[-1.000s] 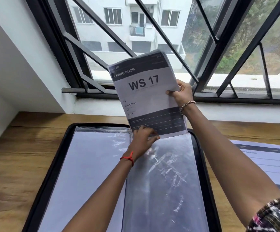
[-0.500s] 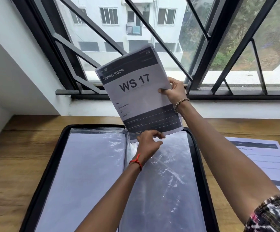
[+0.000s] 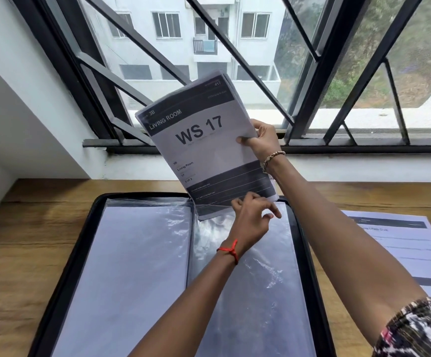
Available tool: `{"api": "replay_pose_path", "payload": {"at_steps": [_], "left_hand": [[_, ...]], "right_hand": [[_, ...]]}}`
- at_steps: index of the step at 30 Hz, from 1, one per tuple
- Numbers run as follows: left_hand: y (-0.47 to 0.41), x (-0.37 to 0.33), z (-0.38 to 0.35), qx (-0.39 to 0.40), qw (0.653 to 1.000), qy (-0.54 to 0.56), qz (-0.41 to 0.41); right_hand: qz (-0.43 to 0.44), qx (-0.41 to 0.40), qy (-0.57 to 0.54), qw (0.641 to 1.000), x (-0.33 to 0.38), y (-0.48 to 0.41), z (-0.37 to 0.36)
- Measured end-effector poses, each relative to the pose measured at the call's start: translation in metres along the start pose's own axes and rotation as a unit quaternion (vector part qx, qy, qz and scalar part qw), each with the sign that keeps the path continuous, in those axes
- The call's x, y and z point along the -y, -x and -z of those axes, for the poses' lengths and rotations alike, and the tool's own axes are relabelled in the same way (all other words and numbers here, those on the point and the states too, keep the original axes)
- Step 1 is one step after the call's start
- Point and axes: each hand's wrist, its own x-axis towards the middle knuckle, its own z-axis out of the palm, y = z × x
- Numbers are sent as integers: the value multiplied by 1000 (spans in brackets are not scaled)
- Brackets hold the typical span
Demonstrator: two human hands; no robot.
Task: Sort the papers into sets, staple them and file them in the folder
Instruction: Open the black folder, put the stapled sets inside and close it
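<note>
The folder [image 3: 79,248] lies open on the worktop [image 3: 16,253], lower centre. The left hand [image 3: 250,220] pinches open the mouth of the plastic sleeve [image 3: 260,279]. The lower edge of the WS 17 set [image 3: 204,140] now dips inside it, so filing has begun. Just right, the right hand [image 3: 263,140] grips the set's edge.

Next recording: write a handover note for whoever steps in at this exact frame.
Right hand grips the WS 17 set by its right edge, tilted over the open folder.
Left hand pinches the right sleeve's mouth; the set's bottom edge is just inside it.
Left to do: slide the set fully in, then handle the loose sheet on the table at right. Staple not visible.
</note>
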Motion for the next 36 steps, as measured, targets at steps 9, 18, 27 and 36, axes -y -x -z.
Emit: {"api": "replay_pose_path", "payload": {"at_steps": [9,18,27,36], "left_hand": [[-11,-5,-10,3,997,-36,-68],[-21,2,-16,-94,995,13,-33],[-21,3,-21,-153,987,16,-49],[-23,8,-25,-167,983,3,-73]], "right_hand": [[-13,31,-9,999,-9,1,5],[-71,36,-36,996,-10,3,17],[-75,9,-27,997,-15,0,9],[-85,11,-17,996,-20,-4,15]]}}
